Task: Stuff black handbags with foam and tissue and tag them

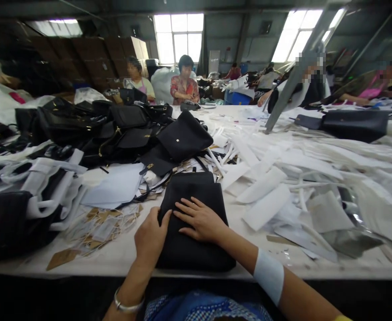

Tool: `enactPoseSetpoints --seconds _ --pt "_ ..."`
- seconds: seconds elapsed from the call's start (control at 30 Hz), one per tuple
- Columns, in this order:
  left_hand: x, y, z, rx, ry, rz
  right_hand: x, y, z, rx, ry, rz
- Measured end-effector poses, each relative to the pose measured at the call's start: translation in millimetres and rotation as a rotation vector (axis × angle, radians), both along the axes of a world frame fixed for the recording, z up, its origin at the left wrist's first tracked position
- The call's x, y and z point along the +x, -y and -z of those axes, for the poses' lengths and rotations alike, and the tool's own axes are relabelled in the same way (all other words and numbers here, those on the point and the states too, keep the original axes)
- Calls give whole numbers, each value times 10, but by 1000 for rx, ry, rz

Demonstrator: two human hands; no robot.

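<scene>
A black bag [196,254] lies flat on the white table [116,263], close to its front edge. Spread across the upper middle of the bag is my right hand [198,219], its fingers apart and nothing in its grasp. At the bag's left edge, my left hand [151,236] grips the side, with the thumb on top and the other fingers curled at the edge, partly hidden. Just behind the bag, a black flap with a gold clasp [149,165] and another black bag [185,136] rest on the pile.
Black bags [129,117] are heaped at the back left. Tags with strings [104,227] lie left of the bag. White padding strips [266,205] cover the right side. A grey metal post [286,96] rises at the right. Several people work across the table.
</scene>
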State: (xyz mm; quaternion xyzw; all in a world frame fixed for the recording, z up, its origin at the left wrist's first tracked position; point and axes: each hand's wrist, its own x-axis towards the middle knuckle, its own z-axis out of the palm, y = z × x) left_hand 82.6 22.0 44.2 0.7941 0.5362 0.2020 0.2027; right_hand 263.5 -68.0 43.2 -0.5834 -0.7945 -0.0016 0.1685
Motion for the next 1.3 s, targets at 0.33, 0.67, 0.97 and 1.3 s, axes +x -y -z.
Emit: enactPoseSetpoints --seconds 0.33,0.67,0.97,1.3 --pt "-129 -172 269 -186 358 17 52 455 159 315 -330 684" --pt "-179 -179 264 -123 349 69 290 424 -22 308 -778 865" --pt "-178 -174 288 -10 234 76 464 219 95 125 -767 872" --pt "196 -386 -56 100 -37 78 372 210 250 178 -610 991"
